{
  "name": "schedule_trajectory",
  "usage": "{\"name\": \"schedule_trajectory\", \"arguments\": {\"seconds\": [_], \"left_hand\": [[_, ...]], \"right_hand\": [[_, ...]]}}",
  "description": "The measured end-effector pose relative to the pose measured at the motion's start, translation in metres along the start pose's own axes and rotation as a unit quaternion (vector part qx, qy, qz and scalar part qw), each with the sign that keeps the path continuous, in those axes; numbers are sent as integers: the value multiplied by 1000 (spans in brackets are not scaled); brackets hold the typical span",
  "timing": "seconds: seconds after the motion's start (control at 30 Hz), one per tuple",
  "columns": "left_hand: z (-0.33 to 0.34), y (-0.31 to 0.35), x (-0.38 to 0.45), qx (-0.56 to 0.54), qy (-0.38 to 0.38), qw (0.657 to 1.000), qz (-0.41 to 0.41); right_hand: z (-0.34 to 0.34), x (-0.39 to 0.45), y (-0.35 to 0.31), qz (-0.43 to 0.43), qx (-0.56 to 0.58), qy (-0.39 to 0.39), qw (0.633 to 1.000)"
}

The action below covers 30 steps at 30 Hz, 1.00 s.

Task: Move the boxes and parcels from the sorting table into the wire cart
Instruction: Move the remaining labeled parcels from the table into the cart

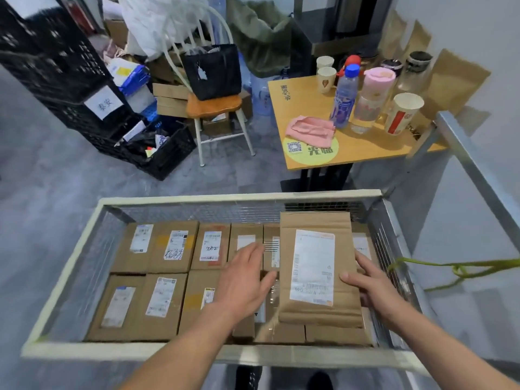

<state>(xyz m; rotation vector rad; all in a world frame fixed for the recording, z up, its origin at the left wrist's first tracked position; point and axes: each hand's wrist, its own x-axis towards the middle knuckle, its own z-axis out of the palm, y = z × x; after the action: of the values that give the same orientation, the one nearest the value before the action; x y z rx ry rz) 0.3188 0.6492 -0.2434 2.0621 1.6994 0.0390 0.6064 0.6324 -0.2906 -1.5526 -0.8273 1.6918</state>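
Both forearms reach forward over the near rim of the wire cart [180,351], pale frame, mesh sides. Right hand [371,285] grasps a flat brown parcel [315,273] by its right edge, thumb lying across the top face near the white label, the other fingers hidden under or behind the edge. The parcel sits raised above the layer beneath it, at the right end of the cart, label up. Left hand [244,280] is released, fingers straight and spread a little, palm down over the boxes just left of the parcel; whether it touches them I cannot tell. Under both hands the cart floor is packed with cardboard boxes [157,299] in two rows, side by side, each with a white shipping label, one with handwriting on it. A green cord [461,267] runs off from the cart's right side toward the wall. Beyond the cart, grey floor. Further on to the right, a small wooden table [363,149] with a yellow-green round sticker, a pink cloth [309,129], a plastic bottle [344,98] with a blue cap, paper cups [402,114] and some jars. Left of it a chair [216,108] with an orange seat carrying a black bag [212,70]. Far left, stacked black crates [56,66], one bearing a paper note, and loose cartons piled behind.
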Motion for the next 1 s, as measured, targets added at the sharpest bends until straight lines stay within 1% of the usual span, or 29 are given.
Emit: {"name": "schedule_trajectory", "arguments": {"seconds": [0.07,0.17,0.4,0.47,0.57,0.73,0.9,1.0], "left_hand": [[12,-9,2,-17,-11,1000,-14],[37,-30,6,-13,-38,999,-33],[94,-73,18,25,-145,987,-61],[110,-84,22,46,-164,984,-54],[135,-101,29,107,-190,975,-36],[188,-130,53,174,-259,950,-21],[235,-150,78,277,-300,911,60],[252,-163,91,308,-335,887,78]], "right_hand": [[1,7,8,18,-3,-1,1000],[1,20,25,48,-7,10,999],[14,49,72,104,-20,30,994],[20,60,86,124,-31,27,991],[31,78,107,137,-37,12,990],[43,109,141,142,-54,11,988],[43,135,178,152,-70,2,986],[43,145,198,164,-72,-4,984]]}}
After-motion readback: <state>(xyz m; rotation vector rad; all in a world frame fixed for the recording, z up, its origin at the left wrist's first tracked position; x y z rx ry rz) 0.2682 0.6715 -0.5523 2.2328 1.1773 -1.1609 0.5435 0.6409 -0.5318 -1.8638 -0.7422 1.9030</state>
